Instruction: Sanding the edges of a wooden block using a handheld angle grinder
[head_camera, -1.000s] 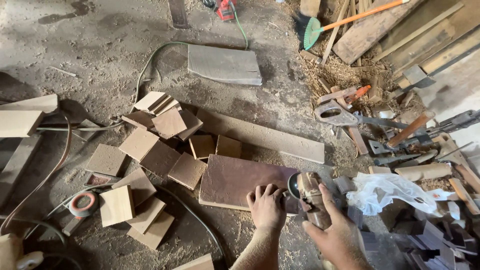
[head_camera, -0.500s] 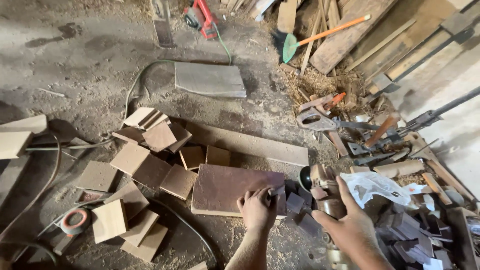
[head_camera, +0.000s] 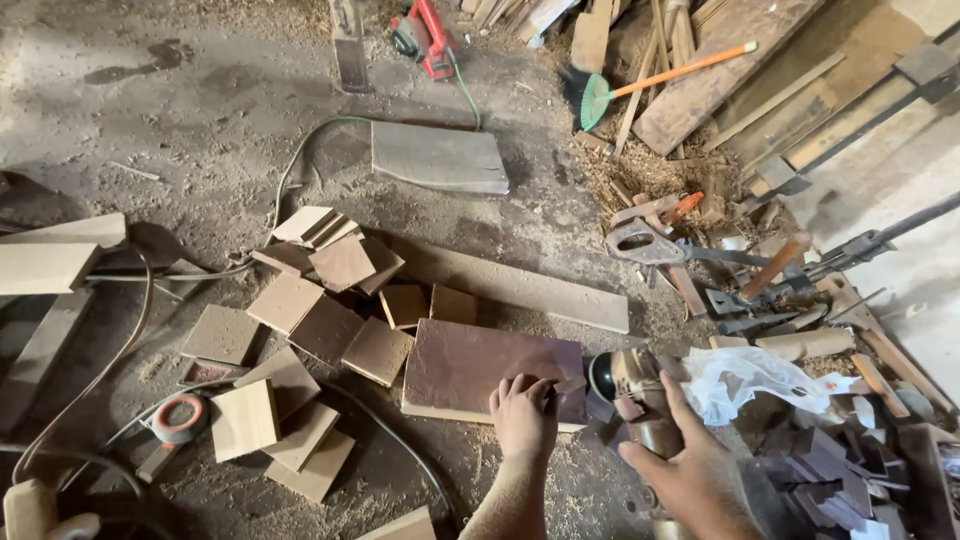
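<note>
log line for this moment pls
left hand: pressing on brown board | right hand: gripping power tool beside board | floor: sawdust, scattered wood squares

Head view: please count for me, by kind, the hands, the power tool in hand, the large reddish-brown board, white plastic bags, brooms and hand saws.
hands: 2, left hand and right hand
power tool in hand: 1
reddish-brown board: 1
white plastic bag: 1
broom: 1
hand saw: 1
Total: 7

Matt, dusty wooden board (head_camera: 480, 368)
</note>
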